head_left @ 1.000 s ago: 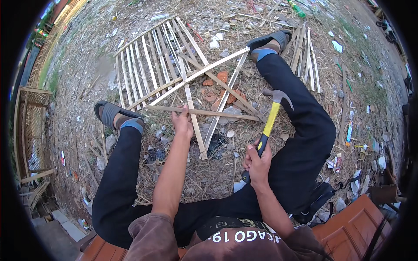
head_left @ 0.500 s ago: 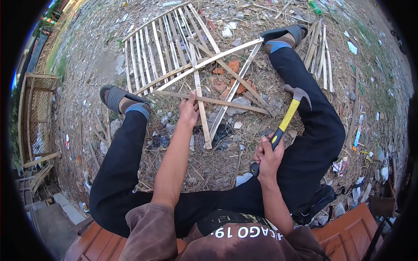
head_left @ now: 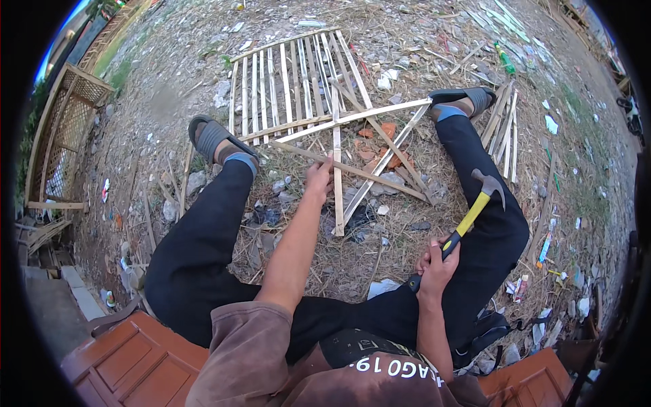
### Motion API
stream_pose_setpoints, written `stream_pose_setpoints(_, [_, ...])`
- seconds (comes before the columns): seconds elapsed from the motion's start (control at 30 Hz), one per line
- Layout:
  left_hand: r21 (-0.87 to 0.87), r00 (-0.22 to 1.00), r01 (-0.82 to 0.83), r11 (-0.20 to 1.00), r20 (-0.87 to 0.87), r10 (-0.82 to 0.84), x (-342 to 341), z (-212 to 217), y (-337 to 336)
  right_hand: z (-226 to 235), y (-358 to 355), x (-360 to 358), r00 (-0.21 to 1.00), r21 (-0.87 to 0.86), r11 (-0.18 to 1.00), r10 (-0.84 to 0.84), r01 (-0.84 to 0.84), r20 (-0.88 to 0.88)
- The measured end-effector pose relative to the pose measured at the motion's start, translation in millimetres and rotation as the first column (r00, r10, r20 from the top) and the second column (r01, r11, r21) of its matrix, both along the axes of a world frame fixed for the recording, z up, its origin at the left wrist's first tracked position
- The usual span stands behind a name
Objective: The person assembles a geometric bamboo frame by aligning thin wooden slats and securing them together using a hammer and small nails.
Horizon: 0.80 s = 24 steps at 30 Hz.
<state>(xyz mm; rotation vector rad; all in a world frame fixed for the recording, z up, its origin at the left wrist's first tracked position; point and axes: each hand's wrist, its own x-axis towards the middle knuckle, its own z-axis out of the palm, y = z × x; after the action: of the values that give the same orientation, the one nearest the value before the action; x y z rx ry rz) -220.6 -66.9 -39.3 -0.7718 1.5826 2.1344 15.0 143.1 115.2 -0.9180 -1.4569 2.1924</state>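
A star-shaped frame of thin wooden strips (head_left: 338, 197) lies on the ground between my legs, its strips crossing one another. My left hand (head_left: 319, 180) is closed on one slanting wooden strip (head_left: 380, 178) of this star, just left of where it crosses an upright strip; the fingertips are partly hidden. My right hand (head_left: 437, 268) is wrapped round the dark lower grip of a claw hammer (head_left: 472, 216) with a yellow-and-black handle. The steel head is up and away from me, over my right thigh, apart from the strips.
Behind the star lies a slatted wooden panel (head_left: 285, 81). A bundle of loose strips (head_left: 502, 132) rests beyond my right foot. Broken orange brick (head_left: 388, 129), stones and litter are scattered about. A lattice frame (head_left: 64, 139) stands far left; brown panelled wood (head_left: 139, 359) is beside me.
The whole view has shifted, so the star and my left hand appear further right. Both hands keep their holds, and the hammer stays raised over my right leg.
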Motion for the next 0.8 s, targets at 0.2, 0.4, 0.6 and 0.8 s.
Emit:
stream_pose_setpoints(0.2, [-0.012, 0.999, -0.021, 1.000, -0.039, 0.020, 6.9, -12.4, -11.1, 5.4, -14.4, 5.7, 0.999, -0.007, 0.999, 0.044, -0.044, 0.026])
stream_pose_setpoints(0.4, [0.040, 0.993, 0.114, 0.993, -0.005, -0.114, 10.5, 13.0, -4.5, 0.1, -18.4, 2.9, 0.996, -0.041, 0.995, 0.090, -0.089, 0.018])
stream_pose_setpoints(0.6, [0.045, 0.992, 0.112, 0.993, -0.069, -0.109, 8.5, 15.8, 9.3, -4.5, -9.8, -3.4, 0.994, -0.102, 0.991, 0.096, -0.091, 0.044])
stream_pose_setpoints(0.8, [0.124, 0.999, -0.019, 0.992, -0.026, 0.023, 13.0, 14.6, 38.1, -7.8, -2.4, -8.5, 0.998, -0.129, 0.991, 0.032, -0.024, 0.061])
